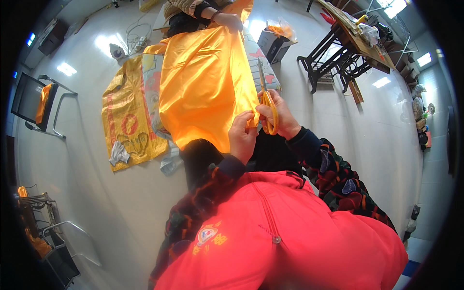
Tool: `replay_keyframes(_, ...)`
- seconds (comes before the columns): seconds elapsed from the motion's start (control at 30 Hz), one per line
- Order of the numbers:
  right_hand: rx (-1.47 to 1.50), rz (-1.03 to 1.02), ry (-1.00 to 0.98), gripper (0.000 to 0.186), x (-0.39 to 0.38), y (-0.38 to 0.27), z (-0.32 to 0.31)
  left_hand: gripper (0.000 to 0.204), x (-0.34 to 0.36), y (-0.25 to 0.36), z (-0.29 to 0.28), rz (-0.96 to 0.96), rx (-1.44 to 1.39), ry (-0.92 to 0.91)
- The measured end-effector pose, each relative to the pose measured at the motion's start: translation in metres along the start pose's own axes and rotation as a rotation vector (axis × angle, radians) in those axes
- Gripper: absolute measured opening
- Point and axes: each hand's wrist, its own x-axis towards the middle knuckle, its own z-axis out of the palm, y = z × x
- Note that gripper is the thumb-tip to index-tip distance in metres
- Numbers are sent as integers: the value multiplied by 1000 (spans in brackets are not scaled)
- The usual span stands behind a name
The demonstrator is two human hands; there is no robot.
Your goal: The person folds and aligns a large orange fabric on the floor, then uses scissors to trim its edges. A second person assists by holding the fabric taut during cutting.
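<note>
A shiny orange cloth point(198, 82) is spread in front of me and hangs over the near edge toward my knees. My left hand point(242, 135) pinches the cloth's near right corner. Close beside it, my right hand point(285, 116) grips scissors point(273, 113) by their yellow handles, the blades pointing away from me along the cloth's right edge. Whether the blades touch the cloth I cannot tell. At the far end another person's hand point(229, 21) rests on the cloth. A patterned cover point(153, 92) shows under the cloth at both sides.
A yellow woven sack point(126, 116) lies on the floor at left, with a grey-white glove point(119, 153) on it. A dark box point(273, 46) stands at far right. Beyond it is a wooden table point(360, 36) on black iron legs. Chairs point(43, 106) stand at left.
</note>
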Motion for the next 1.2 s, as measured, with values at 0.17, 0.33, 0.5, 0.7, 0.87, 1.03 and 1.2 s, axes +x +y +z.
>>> replay_keyframes(0.17, -17, -2, 23, 32, 3, 0, 2, 19, 5, -11, -9, 163, 172, -7)
replay_keyframes(0.33, -13, -12, 32, 31, 7, 0, 4, 20, 9, -12, -9, 179, 95, 4)
replay_keyframes(0.5, 14, 14, 45, 30, 8, -3, 5, 16, 12, -1, -9, 198, 83, 32)
replay_keyframes(0.7, 25, -19, 46, 29, 11, -2, 5, 12, 22, 3, -9, 302, 198, 39)
replay_keyframes(0.87, 44, -15, 49, 30, 13, -2, 3, 14, 21, 8, -8, 280, 214, 25)
replay_keyframes(1.03, 63, -15, 58, 30, 14, 0, 1, 14, 23, 10, -7, 271, 194, 6)
replay_keyframes(1.2, 40, -23, 94, 32, 17, 2, -2, 14, 25, 12, -6, 335, 219, 8)
